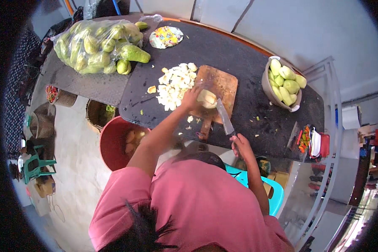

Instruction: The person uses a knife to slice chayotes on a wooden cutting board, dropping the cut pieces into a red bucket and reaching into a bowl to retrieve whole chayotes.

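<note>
Vegetable (pixel 207 99) on board (pixel 224 84), table (pixel 239 52) by wall (pixel 290 29).

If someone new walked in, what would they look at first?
Probably the big clear bag of green vegetables at the table's far left. Then the knife in the right hand, its blade by a pale vegetable on the wooden board. The red tub on the left stands out too.
</note>
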The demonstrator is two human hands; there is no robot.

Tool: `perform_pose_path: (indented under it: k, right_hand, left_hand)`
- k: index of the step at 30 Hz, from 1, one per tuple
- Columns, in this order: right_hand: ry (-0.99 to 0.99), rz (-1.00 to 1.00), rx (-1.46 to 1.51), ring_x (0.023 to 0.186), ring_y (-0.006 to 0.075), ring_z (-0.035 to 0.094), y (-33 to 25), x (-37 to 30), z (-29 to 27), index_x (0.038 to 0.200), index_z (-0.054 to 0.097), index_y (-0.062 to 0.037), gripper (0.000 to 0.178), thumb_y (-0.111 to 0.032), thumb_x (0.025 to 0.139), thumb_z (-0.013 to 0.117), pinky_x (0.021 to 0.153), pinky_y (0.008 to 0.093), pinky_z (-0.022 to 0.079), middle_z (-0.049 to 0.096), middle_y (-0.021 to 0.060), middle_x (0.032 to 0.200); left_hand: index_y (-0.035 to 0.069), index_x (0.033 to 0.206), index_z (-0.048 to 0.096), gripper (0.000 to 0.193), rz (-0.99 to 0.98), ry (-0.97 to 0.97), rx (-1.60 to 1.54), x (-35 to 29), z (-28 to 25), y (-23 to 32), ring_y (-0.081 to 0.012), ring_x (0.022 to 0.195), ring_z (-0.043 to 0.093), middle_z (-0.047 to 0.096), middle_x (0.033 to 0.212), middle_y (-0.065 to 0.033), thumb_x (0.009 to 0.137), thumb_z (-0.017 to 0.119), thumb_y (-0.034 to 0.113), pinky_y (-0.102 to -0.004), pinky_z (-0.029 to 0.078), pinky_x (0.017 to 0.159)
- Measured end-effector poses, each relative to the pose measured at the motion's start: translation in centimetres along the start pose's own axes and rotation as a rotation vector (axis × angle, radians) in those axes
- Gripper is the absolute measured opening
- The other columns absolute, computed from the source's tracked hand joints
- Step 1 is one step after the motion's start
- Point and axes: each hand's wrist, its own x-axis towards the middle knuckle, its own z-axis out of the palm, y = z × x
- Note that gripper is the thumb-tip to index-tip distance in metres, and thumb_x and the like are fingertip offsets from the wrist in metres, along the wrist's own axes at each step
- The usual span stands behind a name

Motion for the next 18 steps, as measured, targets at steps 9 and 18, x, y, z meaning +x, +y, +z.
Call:
perform_pose_path:
  k: [9, 18]
  right_hand:
    - [-0.085, 0.102, 0.218, 0.042, 0.0102, 0.045, -0.4, -0.6, -0.6, 0.101, 0.056, -0.0073, 0.029, -0.034, 0.099, 0.047, 0.038, 0.0251, 0.036, 0.051, 0.0007, 0.062]
    - [-0.171, 0.156, 0.303, 0.041, 0.0095, 0.045, -0.6, 1.1, -1.9, 0.1, 0.056, -0.0061, 0.03, -0.035, 0.099, 0.048, 0.035, 0.0248, 0.035, 0.051, 0.001, 0.062]
  left_hand:
    - [0.018, 0.132, 0.048, 0.072, -0.261, -0.144, -0.088, -2.0, 1.3, 0.6, -0.0387, 0.105, 0.053, 0.057, 0.117, -0.0163, 0.068, 0.078, 0.022, -0.0464, 0.046, 0.091]
    - [0.024, 0.13, 0.052, 0.067, -0.308, -0.151, -0.214, -1.8, 1.5, -0.8, -0.0376, 0.104, 0.054, 0.058, 0.112, -0.0169, 0.068, 0.077, 0.019, -0.0454, 0.044, 0.093]
